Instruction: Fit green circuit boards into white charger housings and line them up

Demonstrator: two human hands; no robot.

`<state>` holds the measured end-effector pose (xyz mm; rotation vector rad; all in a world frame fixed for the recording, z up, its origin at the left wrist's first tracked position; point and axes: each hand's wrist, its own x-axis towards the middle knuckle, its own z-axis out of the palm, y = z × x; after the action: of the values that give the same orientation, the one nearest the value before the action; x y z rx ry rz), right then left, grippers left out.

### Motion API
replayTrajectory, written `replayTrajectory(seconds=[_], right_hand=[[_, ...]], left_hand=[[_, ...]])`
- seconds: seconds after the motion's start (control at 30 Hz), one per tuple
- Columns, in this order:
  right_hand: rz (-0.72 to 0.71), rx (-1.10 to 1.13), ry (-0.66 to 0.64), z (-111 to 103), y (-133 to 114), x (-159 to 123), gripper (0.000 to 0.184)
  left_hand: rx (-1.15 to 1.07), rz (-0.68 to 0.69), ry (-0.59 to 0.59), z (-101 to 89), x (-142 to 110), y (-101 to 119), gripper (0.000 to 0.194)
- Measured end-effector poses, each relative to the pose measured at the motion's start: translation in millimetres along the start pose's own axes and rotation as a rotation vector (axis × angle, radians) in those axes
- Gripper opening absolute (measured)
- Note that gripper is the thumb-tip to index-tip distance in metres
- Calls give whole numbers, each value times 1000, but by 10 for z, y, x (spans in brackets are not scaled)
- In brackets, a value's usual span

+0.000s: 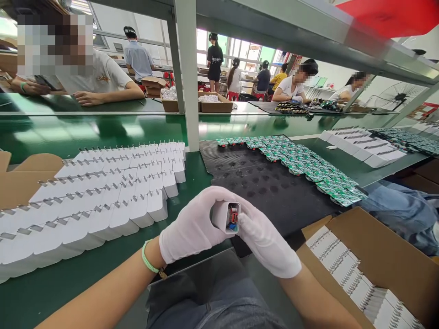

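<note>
Evidently the two gloved hands meet around one white casing [221,216], held up before the wearer's body, just above the near edge of the table [194,176]. The left hand [195,224] is clamped around its left side, while the right hand [264,233] closes on the other side, thumb by the rim of the opening. Red and blue components [233,216] show inside, so the step looks like settling them in the shell. To do it well, the left grip should steady the walls without squeezing them inward, and the right thumb should press evenly and gently, keeping glove fabric from snagging on the parts and checking that nothing protrudes past the rim. The open end points back toward the wearer, turned slightly to the right, its mouth taller than wide. The long axis seems to run from that mouth away from the wearer and a little leftward, strongly foreshortened here; fingers hide the far end, so how it finishes cannot be told.
</note>
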<state>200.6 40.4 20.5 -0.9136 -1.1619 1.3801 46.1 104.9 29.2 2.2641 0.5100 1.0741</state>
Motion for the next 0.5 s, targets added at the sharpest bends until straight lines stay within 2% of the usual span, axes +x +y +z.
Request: replayTrajectory(seconds=[0.1, 0.23, 0.37, 0.43, 0.5], right_hand=[[33, 135, -59, 61, -24, 40, 40], [-13, 335, -43, 91, 142, 66, 22], [-30, 420, -98, 134, 260, 82, 22], [-35, 316, -80, 130, 254, 60, 25], [-27, 173, -36, 80, 243, 22, 37]], left_hand=[[12, -5, -30, -3, 0, 21, 42], [105, 16, -6, 14, -39, 40, 41], [171, 97, 27, 5, -64, 66, 37], [144, 122, 9, -22, -68, 77, 41], [67, 80, -39, -59, -78, 78, 52]])
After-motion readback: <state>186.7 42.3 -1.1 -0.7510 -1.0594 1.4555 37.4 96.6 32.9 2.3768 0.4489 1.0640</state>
